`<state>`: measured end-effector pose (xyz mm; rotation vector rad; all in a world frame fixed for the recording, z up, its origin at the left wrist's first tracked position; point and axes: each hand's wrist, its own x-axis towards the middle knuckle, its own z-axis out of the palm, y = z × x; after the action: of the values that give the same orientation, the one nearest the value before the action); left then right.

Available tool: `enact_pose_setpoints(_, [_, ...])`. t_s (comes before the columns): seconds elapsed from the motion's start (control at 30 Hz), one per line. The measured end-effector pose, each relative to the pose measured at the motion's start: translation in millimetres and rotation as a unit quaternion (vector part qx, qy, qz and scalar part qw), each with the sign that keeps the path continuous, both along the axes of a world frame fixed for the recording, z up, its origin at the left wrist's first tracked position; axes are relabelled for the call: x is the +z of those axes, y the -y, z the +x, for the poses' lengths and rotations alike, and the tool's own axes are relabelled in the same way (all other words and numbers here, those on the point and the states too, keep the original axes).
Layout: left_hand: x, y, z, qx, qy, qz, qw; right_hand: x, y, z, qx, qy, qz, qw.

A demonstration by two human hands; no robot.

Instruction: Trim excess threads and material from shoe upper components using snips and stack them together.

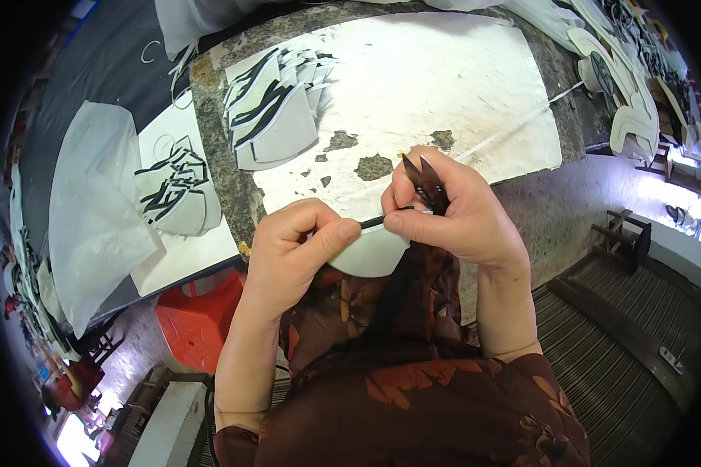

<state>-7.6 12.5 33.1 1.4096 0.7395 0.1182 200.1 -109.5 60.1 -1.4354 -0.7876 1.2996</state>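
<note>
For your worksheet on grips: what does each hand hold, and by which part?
Left hand pinches the white cut piece at its black-trimmed edge; right hand holds small snips by the handles.

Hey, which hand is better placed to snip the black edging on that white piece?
Probably the right hand: it holds the small snips beside the black edging, while the left hand pinches the white piece.

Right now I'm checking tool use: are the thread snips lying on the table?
No, the dark thread snips are held in the right hand, blades up, above the white curved piece that the left hand pinches.
</note>
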Motion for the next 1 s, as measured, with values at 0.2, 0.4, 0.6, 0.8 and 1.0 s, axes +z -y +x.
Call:
enact_pose_setpoints(0.2, [5,-7,11,-0.028,0.025,-0.127,0.991,-2,3,5,0.026,0.01,-0.018,0.999])
enact_pose_setpoints(0.4, [14,-17,39,-0.176,-0.074,-0.128,0.973,-6,5,15,0.092,0.093,0.016,0.991])
enact_pose_setpoints(0.6, [5,-16,27,-0.11,-0.022,-0.271,0.956,-9,20,34,0.114,0.184,0.147,0.965])
enact_pose_setpoints(0.8, [2,-13,13,-0.042,0.004,-0.294,0.955,-3,26,17,0.111,0.462,0.101,0.874])
enact_pose_setpoints(1.0, [0,-6,5,-0.008,0.025,-0.324,0.946,-6,19,0,0.091,0.41,0.056,0.906])
